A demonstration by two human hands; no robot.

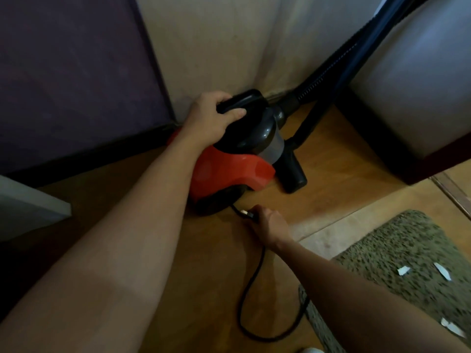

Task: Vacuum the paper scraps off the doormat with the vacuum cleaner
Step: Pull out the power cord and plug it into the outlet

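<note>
**Cord gripped, vacuum handle held**

Nearest, at the lower right of the wooden floor (214,289), a shaggy olive doormat (397,253) is seen, with white paper scraps (404,270) scattered on it. Just beside its left edge, a black power cord (251,289) is looped over the floor. The cord is pinched in the closed right hand (267,222) near the canister's base. Farther on, the black carry handle (240,100) of the red vacuum cleaner (229,171) is clasped by the left hand (211,118). The hose (331,64) is seen rising toward the wall corner.
</note>
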